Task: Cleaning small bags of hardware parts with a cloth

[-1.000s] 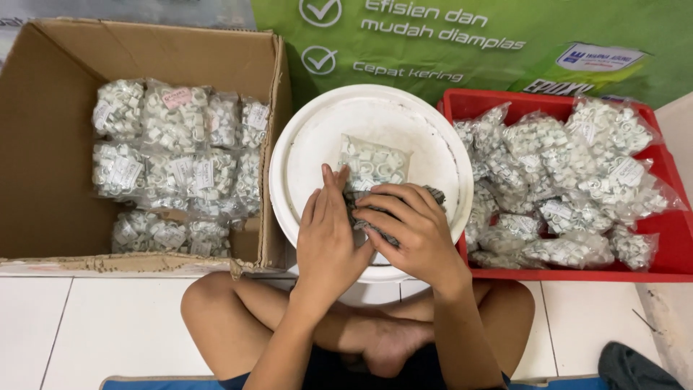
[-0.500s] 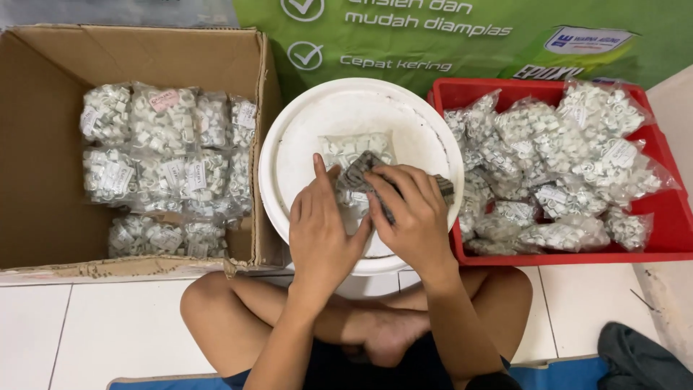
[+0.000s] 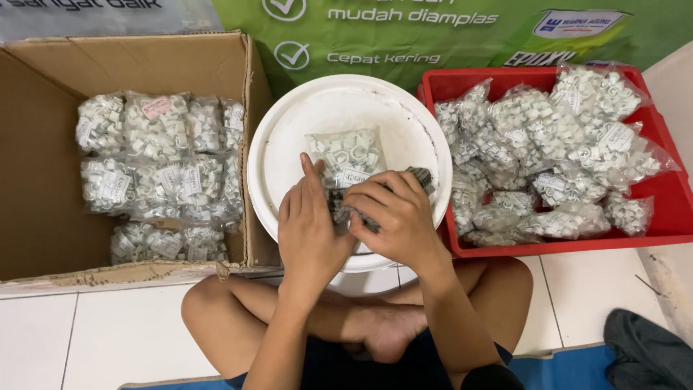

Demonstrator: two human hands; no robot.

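Note:
A clear plastic bag of small white clips (image 3: pixel 346 155) lies on the white round bucket lid (image 3: pixel 289 144) in front of me. My left hand (image 3: pixel 310 227) rests flat on the lid's near part, fingers pointing at the bag's lower left corner. My right hand (image 3: pixel 397 217) is curled on a dark checked cloth (image 3: pixel 421 175) just below the bag. Both hands meet over the cloth; how much of it lies under them is hidden.
An open cardboard box (image 3: pixel 43 217) at the left holds several bags of white clips (image 3: pixel 159 173). A red plastic tray (image 3: pixel 671 217) at the right is heaped with the same bags (image 3: pixel 556 152). A green banner (image 3: pixel 447 29) lies behind. My crossed legs (image 3: pixel 361 325) are below.
Both hands slid slightly back toward me along the lid with the cloth, so more of the bag on the lid shows.

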